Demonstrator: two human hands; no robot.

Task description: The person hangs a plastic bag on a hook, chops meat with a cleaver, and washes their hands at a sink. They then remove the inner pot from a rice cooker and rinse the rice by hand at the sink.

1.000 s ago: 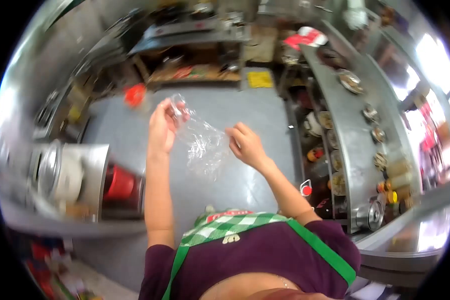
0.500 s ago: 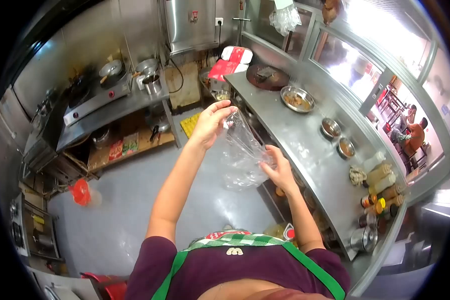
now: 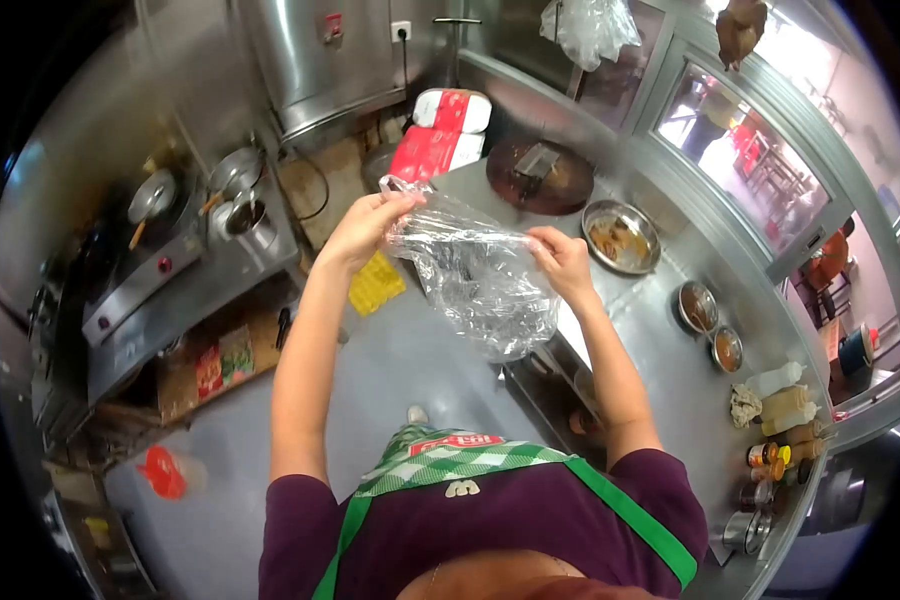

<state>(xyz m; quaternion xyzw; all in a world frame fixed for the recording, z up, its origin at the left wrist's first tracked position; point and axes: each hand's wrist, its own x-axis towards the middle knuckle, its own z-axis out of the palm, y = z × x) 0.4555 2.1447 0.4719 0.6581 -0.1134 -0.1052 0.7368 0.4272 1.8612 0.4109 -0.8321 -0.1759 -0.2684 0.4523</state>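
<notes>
A clear plastic bag (image 3: 485,285) hangs stretched between my two hands, above the floor and beside the steel counter. My left hand (image 3: 370,228) pinches its upper left edge. My right hand (image 3: 564,262) grips the upper right edge, close to the counter's front side. The bag's lower part droops, crumpled and see-through, and nothing shows inside it. Just beyond the bag, a round chopping board (image 3: 570,190) bears a cleaver (image 3: 537,160). Right of my right hand stands a metal bowl (image 3: 620,237) with brownish food in it.
Two small bowls (image 3: 698,306) and several sauce bottles (image 3: 785,405) line the steel counter (image 3: 660,380) on the right. A red-and-white box (image 3: 438,135) is at the back. On the left are a stove (image 3: 155,275) with pans and a red bucket (image 3: 162,472) on the floor.
My right hand has risen and now grips the bag's edge, pulling its top taut between both hands. My left hand has shifted left. The view has turned and come nearer the counter.
</notes>
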